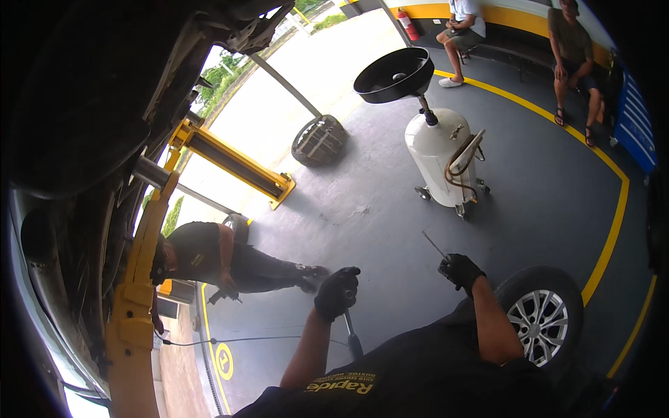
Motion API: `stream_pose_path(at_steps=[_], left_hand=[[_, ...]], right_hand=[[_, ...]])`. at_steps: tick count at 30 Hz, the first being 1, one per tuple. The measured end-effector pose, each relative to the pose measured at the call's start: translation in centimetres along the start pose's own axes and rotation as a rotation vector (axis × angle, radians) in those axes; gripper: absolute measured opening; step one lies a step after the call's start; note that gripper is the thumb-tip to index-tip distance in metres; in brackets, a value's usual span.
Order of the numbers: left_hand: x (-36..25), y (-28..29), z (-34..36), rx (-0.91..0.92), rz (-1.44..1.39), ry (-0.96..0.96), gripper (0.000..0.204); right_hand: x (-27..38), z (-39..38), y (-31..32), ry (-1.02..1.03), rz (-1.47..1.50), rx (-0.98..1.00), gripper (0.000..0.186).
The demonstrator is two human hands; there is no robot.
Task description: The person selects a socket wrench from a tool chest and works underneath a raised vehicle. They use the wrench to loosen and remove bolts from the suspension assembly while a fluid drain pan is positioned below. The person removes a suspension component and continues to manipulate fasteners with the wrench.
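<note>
Tool with thin bare metal shaft (433,244): one, held above the grey painted floor (376,230), tip pointing away from the wearer. Right hand in black glove (461,270): one, fingers wrapped around the handle end. Handling, as judged: light, stiff, shaft smooth and apt to slip; hold by the handle, mostly hidden.

Tool with thicker metal shaft and dark grip (355,345): one, above the floor's near edge. Left hand in black glove (336,295): one, fingers curled about the upper end, grip hanging below. Handling, as judged: heavier, rigid, hardly fragile; best taken by the dark grip.

Tools in the wearer's hands: two.

Black tyre on silver multi-spoke rim (538,322): one, floor's near right corner.

White cylindrical tank with black round pan (435,157): one, toward the floor's far edge.

Co-worker in dark clothing (195,252): one, floor's left edge, holding one dark pistol-shaped tool (226,292).

Seated person in white top (468,15): one; seated person in dark top (570,42): one; both toward the far right corner.
</note>
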State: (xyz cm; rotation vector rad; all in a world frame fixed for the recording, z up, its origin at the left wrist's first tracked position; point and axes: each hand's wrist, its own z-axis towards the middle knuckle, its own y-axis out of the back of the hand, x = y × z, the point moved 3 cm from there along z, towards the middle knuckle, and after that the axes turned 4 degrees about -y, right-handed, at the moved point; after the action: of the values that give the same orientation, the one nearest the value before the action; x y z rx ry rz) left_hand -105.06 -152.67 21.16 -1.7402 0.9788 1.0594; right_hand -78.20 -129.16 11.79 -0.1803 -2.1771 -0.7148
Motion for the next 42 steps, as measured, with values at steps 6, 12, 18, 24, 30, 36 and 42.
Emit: stream_pose_path(at_steps=[6, 12, 18, 24, 30, 36, 42], left_hand=[[0.8, -5.1, 14.3, -0.021, -0.629, 0.248, 0.041], [9.3, -14.5, 28.7, 0.310, -0.655, 0.606, 0.050], [1.6, -21.7, 42.3, 0.251, -0.260, 0.517, 0.038], [-2.7, -31.3, 52.1, 0.364, -0.118, 0.494, 0.026], [-4.4, -35.1, 64.9, 0.266, 0.046, 0.490, 0.020], [-4.2, -36.8, 82.0, 0.499, 0.531, -0.058, 0.031], [-6.2, -40.6, 95.0, 0.158, 0.399, 0.062, 0.052]], right_hand=[[-19.9, -0.5, -0.3, -0.163, 0.742, -0.254, 0.033], [-32.7, -3.7, 1.0, -0.471, 0.590, -0.457, 0.040], [-44.2, 0.7, 1.1, -0.416, 0.557, -0.522, 0.052], [-46.1, 5.2, 7.1, -0.352, 0.563, -0.591, 0.048], [-36.0, 8.8, 24.1, -0.300, 1.355, -0.169, 0.045], [-31.7, 20.1, 40.5, 0.035, 1.327, 0.103, 0.049], [-34.3, 27.6, 57.8, -0.036, 0.883, -0.044, 0.047]])
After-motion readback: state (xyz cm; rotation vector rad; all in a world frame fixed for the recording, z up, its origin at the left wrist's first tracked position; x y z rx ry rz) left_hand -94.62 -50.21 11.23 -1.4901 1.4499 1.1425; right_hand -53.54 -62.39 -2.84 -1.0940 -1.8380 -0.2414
